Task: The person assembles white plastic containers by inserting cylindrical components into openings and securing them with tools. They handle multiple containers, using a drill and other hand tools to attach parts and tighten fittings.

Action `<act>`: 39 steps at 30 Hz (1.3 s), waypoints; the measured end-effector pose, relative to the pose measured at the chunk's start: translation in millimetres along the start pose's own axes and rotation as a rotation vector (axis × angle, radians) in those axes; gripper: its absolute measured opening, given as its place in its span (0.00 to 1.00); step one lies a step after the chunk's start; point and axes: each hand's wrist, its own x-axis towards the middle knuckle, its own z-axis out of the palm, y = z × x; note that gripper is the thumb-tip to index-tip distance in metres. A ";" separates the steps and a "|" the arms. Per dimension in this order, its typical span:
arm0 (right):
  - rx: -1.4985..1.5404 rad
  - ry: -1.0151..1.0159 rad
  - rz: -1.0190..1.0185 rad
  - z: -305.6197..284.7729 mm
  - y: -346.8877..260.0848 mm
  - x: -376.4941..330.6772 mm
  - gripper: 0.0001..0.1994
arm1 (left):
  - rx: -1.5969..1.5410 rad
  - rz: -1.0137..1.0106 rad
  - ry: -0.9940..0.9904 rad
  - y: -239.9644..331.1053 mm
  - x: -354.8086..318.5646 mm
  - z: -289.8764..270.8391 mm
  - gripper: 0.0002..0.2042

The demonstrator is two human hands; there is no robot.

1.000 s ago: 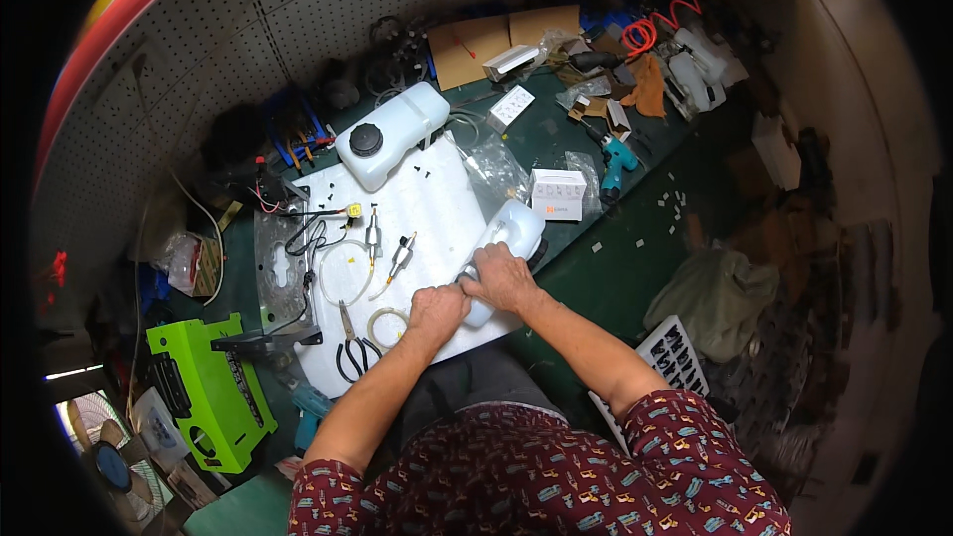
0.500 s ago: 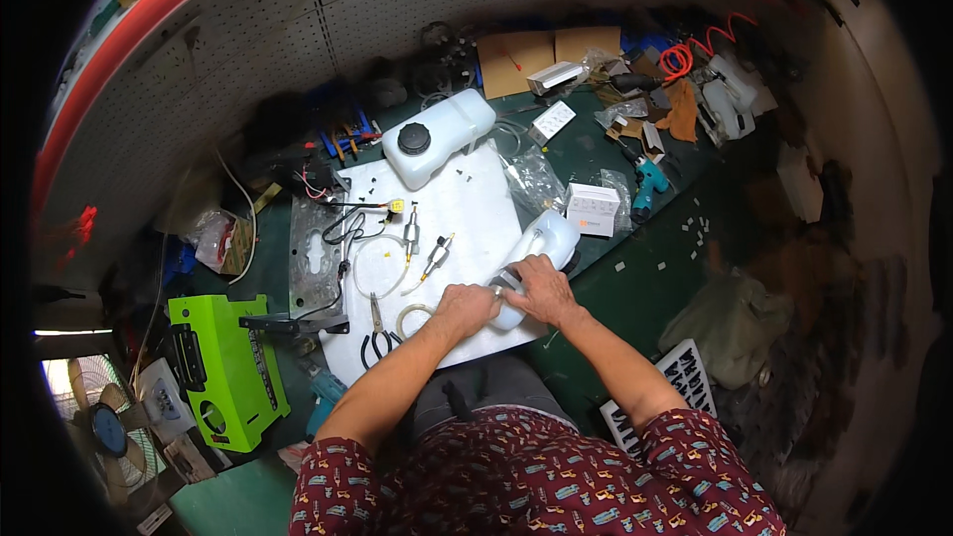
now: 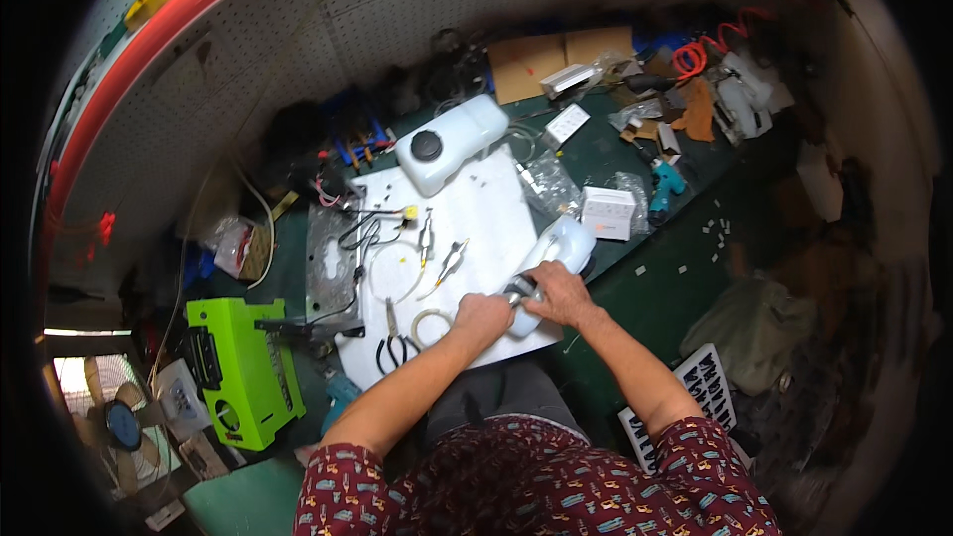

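Note:
A translucent white plastic tank lies at the near right edge of a white mat. My right hand curls over its middle, fingers bent and gripping. My left hand is closed beside the tank's near left side, fingers pressed around something small that the hand hides. Between the two hands shows a dark, partly shiny piece against the tank; its kind is unclear. Left of my left hand are a coil of clear hose and black-handled pliers.
A second white tank with a black cap stands at the mat's far edge. On the mat lie two small inline fittings and wiring with a yellow connector. A white box, a teal drill and a green housing stand around.
The whole view has shifted slightly rightward. More of the dark piece shows between my hands, which stay closed at the tank.

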 end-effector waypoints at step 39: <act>0.366 0.787 0.302 -47.9 137.9 -32.6 0.11 | -0.221 -0.382 0.171 -46.3 59.1 -31.5 0.20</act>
